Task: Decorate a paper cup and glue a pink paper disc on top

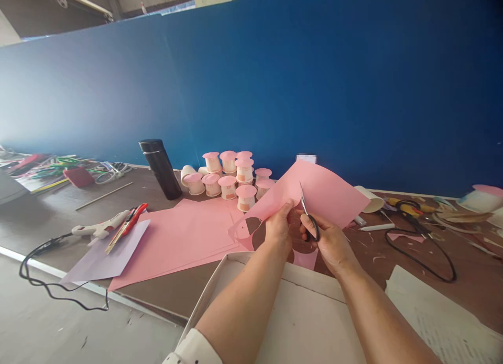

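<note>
My left hand (280, 225) pinches the lower edge of a sheet of pink paper (328, 188), which is raised above the table and curls at its sides. Black-handled scissors (310, 221) are in my right hand (328, 242), their blades pointing up against the paper. A cut-away pink strip hangs at the sheet's left end. Below my hands lies a pink paper offcut (305, 258). Beyond my left hand stand several small paper cups with pink disc tops (246, 195), some of them stacked.
Large pink sheets (184, 238) lie at left under a lilac sheet (113, 254), a glue gun (101, 226) and a red utility knife (131, 220). A black bottle (161, 170) stands behind. A white box lid (310, 311) sits below my arms. Black cable (440, 264) loops at right.
</note>
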The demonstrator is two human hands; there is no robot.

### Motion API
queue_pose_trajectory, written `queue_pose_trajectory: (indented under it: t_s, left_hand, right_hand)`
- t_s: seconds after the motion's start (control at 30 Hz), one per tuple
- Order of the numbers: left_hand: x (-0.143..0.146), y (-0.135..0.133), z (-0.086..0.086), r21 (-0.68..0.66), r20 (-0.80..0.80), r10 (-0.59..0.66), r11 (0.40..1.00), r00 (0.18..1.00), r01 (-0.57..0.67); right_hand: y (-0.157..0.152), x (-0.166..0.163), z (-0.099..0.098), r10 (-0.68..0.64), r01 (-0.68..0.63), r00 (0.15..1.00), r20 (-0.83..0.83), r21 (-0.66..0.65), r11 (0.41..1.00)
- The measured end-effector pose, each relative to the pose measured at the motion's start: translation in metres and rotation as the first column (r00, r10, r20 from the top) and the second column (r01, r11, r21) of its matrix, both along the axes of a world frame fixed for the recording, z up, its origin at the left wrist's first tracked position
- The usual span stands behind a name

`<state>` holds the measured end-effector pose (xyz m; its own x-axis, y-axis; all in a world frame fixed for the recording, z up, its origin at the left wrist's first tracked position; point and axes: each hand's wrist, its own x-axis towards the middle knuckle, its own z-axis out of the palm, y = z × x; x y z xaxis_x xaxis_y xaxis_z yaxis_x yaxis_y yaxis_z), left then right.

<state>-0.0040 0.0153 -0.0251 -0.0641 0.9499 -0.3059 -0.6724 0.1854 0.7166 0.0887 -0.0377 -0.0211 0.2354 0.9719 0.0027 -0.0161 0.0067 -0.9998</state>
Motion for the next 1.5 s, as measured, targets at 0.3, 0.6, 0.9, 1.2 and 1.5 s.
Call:
queue_pose_trajectory:
  t_s: [0.3, 0.6, 0.9, 1.2, 1.5]
  left_hand:
    - [0.001, 0.003, -0.004, 0.013, 0.015, 0.009, 1.000, 1.000, -0.009]
    - [0.000, 0.000, 0.005, -0.049, 0.072, 0.013, 0.999, 0.997, -0.010]
    - [-0.001, -0.001, 0.006, -0.073, 0.052, 0.008, 0.997, 0.999, -0.004]
    - [0.000, 0.000, 0.005, -0.071, 0.053, 0.017, 0.997, 0.998, -0.013]
    - [-0.002, -0.001, 0.006, -0.041, 0.048, 0.028, 0.999, 0.998, -0.026]
  right_hand:
    - [-0.001, -0.001, 0.001, -0.007, 0.007, 1.000, -0.010, -0.012, 1.000]
    - [-0.001, 0.000, 0.000, -0.003, 0.003, 1.000, -0.004, -0.019, 1.000]
    - [-0.003, -0.001, 0.003, -0.010, 0.010, 1.000, 0.010, -0.022, 1.000]
    - [-0.003, -0.001, 0.003, -0.006, 0.006, 1.000, 0.014, -0.018, 1.000]
    - [-0.002, 0.000, 0.003, -0.011, 0.012, 0.999, 0.039, -0.027, 1.000]
